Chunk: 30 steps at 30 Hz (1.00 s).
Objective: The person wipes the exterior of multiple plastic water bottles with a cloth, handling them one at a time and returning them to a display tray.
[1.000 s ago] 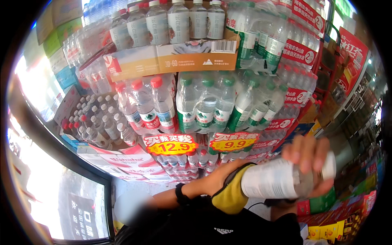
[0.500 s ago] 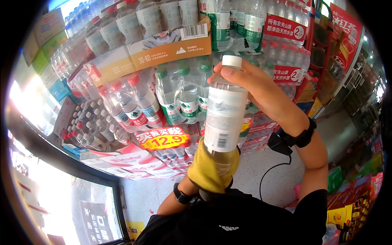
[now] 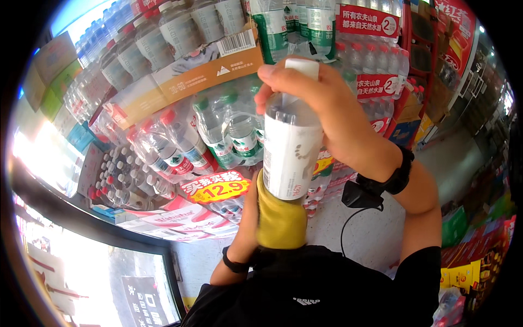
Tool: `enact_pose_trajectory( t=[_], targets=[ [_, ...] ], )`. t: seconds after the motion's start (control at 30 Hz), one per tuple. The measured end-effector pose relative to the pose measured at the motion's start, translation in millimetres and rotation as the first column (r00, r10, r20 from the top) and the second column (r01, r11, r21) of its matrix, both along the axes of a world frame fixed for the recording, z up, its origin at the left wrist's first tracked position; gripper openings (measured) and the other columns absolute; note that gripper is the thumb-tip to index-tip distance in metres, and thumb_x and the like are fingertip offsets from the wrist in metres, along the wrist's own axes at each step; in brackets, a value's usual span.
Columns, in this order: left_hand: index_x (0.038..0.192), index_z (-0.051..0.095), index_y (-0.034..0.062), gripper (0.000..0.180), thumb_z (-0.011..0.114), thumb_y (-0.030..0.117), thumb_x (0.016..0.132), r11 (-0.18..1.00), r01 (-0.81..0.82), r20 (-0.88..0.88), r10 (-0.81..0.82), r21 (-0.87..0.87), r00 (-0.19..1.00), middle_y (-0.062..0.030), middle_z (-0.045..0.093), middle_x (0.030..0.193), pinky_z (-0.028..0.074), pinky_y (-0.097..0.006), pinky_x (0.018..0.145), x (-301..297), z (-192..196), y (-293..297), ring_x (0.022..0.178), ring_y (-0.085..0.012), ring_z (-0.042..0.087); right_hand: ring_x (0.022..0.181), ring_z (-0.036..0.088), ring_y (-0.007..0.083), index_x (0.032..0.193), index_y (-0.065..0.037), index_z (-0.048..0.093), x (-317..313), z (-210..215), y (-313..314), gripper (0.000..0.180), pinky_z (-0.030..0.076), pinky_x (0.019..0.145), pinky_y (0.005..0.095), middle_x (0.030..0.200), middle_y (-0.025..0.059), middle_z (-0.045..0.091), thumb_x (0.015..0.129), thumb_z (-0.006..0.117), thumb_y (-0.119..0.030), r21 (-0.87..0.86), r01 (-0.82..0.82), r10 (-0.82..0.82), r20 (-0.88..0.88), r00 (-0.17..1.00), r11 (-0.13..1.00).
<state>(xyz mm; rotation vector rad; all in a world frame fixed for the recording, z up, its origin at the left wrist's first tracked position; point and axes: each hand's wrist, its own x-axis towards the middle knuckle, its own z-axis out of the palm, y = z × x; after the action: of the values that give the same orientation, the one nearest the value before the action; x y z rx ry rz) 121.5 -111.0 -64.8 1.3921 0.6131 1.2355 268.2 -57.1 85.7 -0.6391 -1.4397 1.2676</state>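
Note:
In front of my chest stands a clear plastic bottle [image 3: 292,158], nearly upright, with a white label and a tall white cap [image 3: 302,67]. My right hand [image 3: 318,95] is closed around its neck just below the cap, thumb and fingers reaching across to the left. A yellow cloth [image 3: 280,220] wraps the bottle's base and hangs below it. Behind that cloth, my left hand [image 3: 253,199] supports the lower end; its fingers are hidden by cloth and bottle. Both wrists carry black bands, and a small black device [image 3: 359,194] hangs at the right one.
Shrink-wrapped water bottles [image 3: 231,128] are stacked ahead, with a brown carton of bottles [image 3: 185,68] on top. A yellow and red price sign [image 3: 218,186] sticks out from the stack. A window [image 3: 136,283] lies at lower left, and packaged goods [image 3: 468,267] fill the right.
The bottle has turned, so its barcode no longer faces me and another label side shows. My right fingers have shifted around the neck. The cloth hangs more loosely below the base.

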Motion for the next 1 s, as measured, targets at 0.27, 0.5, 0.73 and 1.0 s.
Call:
enact_pose_trajectory(
  t=[0.27,0.5,0.73,1.0],
  targets=[
    [0.140,0.034,0.0012,0.055,0.057,0.011,0.091,0.955,0.149,-0.301,-0.067,0.257,0.951,-0.0159,0.053,0.128,0.048,-0.037,0.093,-15,-16,5,0.111,-0.0257,0.058,0.087,0.065,0.0162,0.078,-0.009,0.058,14,4,9,0.031,0.051,0.074,0.0288,0.086,0.0080,0.065,0.085,0.067,-0.038,-0.138,-0.224,0.212,-0.100,0.972,0.965],
    [0.125,0.051,-0.0038,0.048,0.062,0.004,0.079,0.307,0.317,-0.438,0.697,0.898,0.567,-0.0221,0.053,0.124,0.043,-0.046,0.098,7,27,10,0.111,-0.0371,0.054,0.088,0.065,0.0209,0.071,-0.012,0.051,20,9,14,0.034,0.051,0.075,0.0317,0.078,0.0071,0.063,0.083,0.070,-0.038,-0.239,-0.101,0.094,-0.041,0.995,0.966],
    [0.130,0.042,-0.0014,0.056,0.067,0.016,0.082,0.989,-0.143,-0.023,0.143,0.029,0.989,-0.0149,0.058,0.115,0.048,-0.044,0.090,10,9,18,0.103,-0.0295,0.060,0.082,0.063,0.0161,0.071,-0.009,0.057,9,24,11,0.041,0.048,0.076,0.0302,0.075,0.0039,0.059,0.085,0.064,-0.046,0.119,0.130,-0.137,0.050,0.989,0.984],
    [0.131,0.041,-0.0001,0.053,0.063,0.017,0.086,0.530,0.206,-0.505,0.516,0.823,0.692,-0.0137,0.059,0.114,0.048,-0.042,0.091,-18,35,33,0.103,-0.0277,0.059,0.091,0.065,0.0200,0.101,-0.010,0.063,-28,36,46,0.024,0.053,0.079,0.0300,0.082,0.0024,0.056,0.094,0.055,-0.031,0.149,-0.273,0.265,0.069,0.962,0.951]
  ],
)
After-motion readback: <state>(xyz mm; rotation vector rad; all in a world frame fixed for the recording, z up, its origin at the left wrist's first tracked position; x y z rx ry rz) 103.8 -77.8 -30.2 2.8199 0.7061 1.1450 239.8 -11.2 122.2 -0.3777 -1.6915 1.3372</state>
